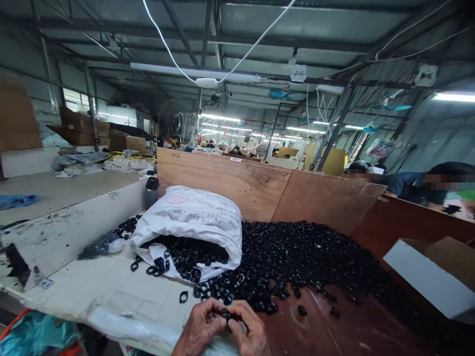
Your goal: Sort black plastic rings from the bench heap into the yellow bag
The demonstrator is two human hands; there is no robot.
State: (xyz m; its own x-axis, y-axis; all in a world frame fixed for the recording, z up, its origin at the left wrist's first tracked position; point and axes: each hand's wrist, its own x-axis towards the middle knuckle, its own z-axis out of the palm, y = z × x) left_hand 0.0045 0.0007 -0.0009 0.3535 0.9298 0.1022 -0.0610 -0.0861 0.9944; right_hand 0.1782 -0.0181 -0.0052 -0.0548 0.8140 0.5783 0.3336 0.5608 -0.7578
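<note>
My left hand (202,329) and my right hand (248,330) meet at the bottom edge of the view, fingers pinched together on a small black plastic ring (225,313) held between them. Just beyond my hands lies a big heap of the same black rings (297,257) on the work table. A white woven sack (193,217) lies on its side to the left, its mouth open, with rings spilling out of it. Loose rings (183,296) are scattered in front of the sack.
Plywood boards (260,185) wall the back of the table. An open cardboard box (436,274) stands at the right. A black plastic bag (98,244) lies left of the sack. Other people sit behind the right wall (438,185). Cartons are stacked far left.
</note>
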